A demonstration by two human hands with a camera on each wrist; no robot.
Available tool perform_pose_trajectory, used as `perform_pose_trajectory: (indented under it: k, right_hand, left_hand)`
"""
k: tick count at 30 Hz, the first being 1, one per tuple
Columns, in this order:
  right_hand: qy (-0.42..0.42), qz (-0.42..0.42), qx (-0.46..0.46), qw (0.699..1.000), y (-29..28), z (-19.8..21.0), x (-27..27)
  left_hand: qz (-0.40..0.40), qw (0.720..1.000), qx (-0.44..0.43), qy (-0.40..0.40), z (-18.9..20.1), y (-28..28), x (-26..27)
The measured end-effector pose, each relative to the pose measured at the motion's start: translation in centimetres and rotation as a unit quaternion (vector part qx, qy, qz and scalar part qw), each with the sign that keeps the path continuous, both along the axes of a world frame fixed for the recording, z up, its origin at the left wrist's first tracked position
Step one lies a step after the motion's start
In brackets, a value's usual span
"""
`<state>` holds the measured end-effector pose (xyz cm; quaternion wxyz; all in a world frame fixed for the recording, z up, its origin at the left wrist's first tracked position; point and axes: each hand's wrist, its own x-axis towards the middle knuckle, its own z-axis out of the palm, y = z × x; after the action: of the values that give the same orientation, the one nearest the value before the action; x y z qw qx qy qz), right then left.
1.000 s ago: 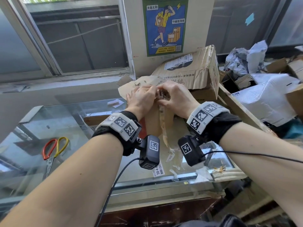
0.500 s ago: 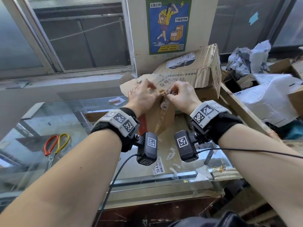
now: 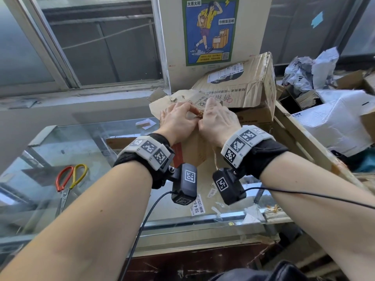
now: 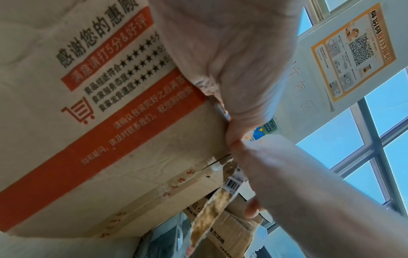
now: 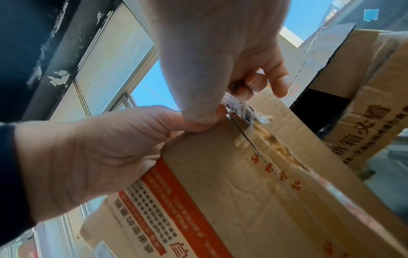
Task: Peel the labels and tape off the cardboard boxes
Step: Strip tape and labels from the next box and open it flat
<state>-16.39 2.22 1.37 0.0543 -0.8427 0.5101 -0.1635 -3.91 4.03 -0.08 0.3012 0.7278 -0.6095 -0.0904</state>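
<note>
A brown cardboard box (image 3: 192, 153) with orange print (image 4: 123, 111) stands upright on the glass counter (image 3: 81, 142). My left hand (image 3: 178, 118) grips its top edge, thumb on the printed face (image 5: 88, 157). My right hand (image 3: 216, 120) touches the left one and pinches a tape strip (image 5: 243, 108) at that edge. The strip carries a barcode label scrap (image 4: 234, 185) and torn brown paper fibre, and it hangs down the box side (image 4: 209, 214). A torn track (image 5: 282, 153) runs along the box seam where tape has come off.
A larger labelled box (image 3: 239, 86) lies just behind. White mailer bags (image 3: 334, 118) and more boxes fill a wooden crate at right. Red and yellow scissors (image 3: 69, 179) lie on the counter at left. Peeled label scraps (image 3: 199, 205) lie near the front edge.
My hands have come together at the box's top edge, closing the gap seen half a second ago. The tape strip hangs lower down the box side now.
</note>
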Motion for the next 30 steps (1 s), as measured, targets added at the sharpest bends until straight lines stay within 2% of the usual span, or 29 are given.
perform_pose_trajectory:
  k: [6,10,14,20,30]
  right_hand:
    - [0.085,0.002,-0.072,0.994,-0.5,-0.3,0.2]
    - [0.121,0.004,-0.058,0.991,-0.8,-0.3,0.0]
    - [0.082,0.012,0.004,0.997,-1.1,-0.4,-0.4]
    - [-0.037,0.069,0.111,0.991,-2.7,-1.4,-0.6]
    - [-0.115,0.096,0.140,0.979,-4.1,-3.3,-0.1]
  left_hand:
    - [0.005,1.000,0.006,0.012,0.0,-0.6,0.4]
    - [0.008,1.000,0.006,0.021,0.0,-0.7,0.5]
    - [0.006,1.000,0.014,0.026,0.0,-0.6,0.8]
    - [-0.007,0.998,0.021,0.060,0.0,-0.5,1.4]
    - [-0.006,0.997,0.012,0.072,-0.1,-0.9,1.9]
